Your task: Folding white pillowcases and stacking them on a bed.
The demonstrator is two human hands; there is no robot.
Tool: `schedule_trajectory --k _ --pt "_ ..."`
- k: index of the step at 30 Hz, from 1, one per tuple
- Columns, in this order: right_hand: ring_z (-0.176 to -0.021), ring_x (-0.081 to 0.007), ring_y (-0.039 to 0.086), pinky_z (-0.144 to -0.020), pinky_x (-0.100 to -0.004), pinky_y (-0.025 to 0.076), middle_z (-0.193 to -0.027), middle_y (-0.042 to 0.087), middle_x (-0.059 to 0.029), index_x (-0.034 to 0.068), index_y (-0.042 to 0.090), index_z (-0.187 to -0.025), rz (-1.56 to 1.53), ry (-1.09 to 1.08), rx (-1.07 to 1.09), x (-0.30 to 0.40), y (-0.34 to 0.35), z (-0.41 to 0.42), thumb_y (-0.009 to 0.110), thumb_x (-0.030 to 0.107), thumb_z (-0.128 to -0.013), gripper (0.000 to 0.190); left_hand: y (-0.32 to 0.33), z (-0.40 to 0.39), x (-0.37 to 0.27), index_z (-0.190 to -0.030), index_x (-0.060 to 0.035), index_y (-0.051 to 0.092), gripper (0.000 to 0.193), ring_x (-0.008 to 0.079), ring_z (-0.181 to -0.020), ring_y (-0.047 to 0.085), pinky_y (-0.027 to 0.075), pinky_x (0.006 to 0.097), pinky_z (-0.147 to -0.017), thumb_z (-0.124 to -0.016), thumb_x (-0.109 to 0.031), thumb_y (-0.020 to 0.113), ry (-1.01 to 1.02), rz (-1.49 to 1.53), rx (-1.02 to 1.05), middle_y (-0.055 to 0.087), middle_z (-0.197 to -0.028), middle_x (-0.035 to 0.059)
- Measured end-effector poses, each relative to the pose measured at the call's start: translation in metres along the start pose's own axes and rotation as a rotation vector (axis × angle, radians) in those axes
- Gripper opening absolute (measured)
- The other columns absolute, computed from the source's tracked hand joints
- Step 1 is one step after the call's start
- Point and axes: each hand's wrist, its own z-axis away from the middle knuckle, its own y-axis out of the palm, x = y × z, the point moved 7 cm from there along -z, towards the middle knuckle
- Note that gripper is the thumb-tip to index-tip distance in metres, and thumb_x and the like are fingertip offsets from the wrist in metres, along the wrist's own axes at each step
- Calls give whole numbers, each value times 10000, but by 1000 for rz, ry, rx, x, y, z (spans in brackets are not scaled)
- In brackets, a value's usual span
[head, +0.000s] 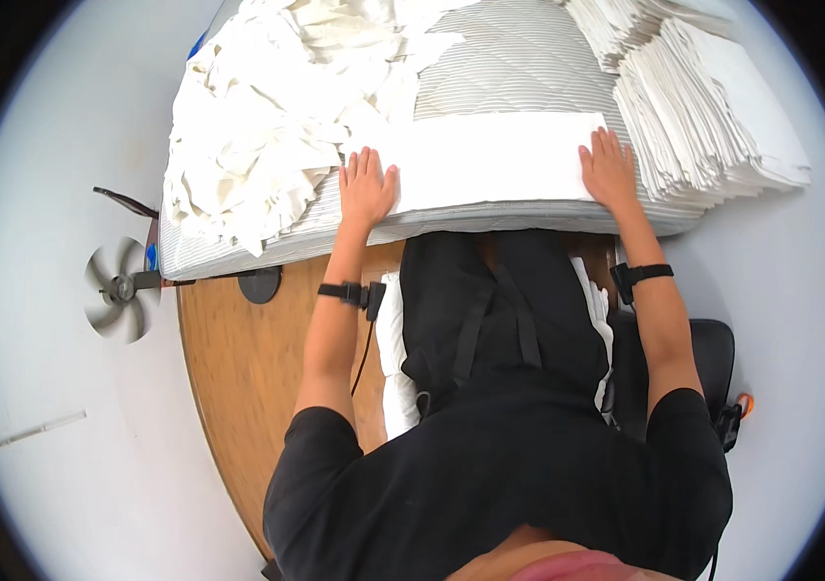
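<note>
A white cloth (492,160), laid out as a flat rectangle, lies along the near edge of a striped quilted mattress (507,69). My left hand (369,187) rests palm down at the cloth's left end, fingers pointing away from me. At the right end, my right hand (608,167) presses flat near the corner, its fingers a little apart. Neither hand grips anything. Close to my left hand spreads a crumpled heap of white cloths (253,138). Just right of my right hand stands a stack of folded white cloths (696,109).
Another folded stack (612,29) sits farther back on the mattress. A fan (122,289) with blurred blades is at the left, its round black base (260,285) on the wooden floor (260,378). A black chair (710,356) stands at my right by the wall.
</note>
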Motion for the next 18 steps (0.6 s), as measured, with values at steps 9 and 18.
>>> schedule_trajectory --k 9,18 --pt "-1302 -297 469 -1089 -474 331 -1339 540 -171 -14 548 -1255 -412 -373 -279 127 -60 71 615 172 -794 501 -22 54 -130 -1279 -4 528 519 390 -1286 452 354 502 -1079 -768 -63 593 469 218 -233 502 -1351 218" --pt "-1151 -281 568 -978 -409 424 -1177 634 -145 -14 612 -1139 -340 -440 -369 159 -48 49 562 52 -776 372 -12 40 -141 -1222 13 548 519 334 -1241 505 382 452 -1061 -705 14 594 408 97 -236 576 -1277 165"
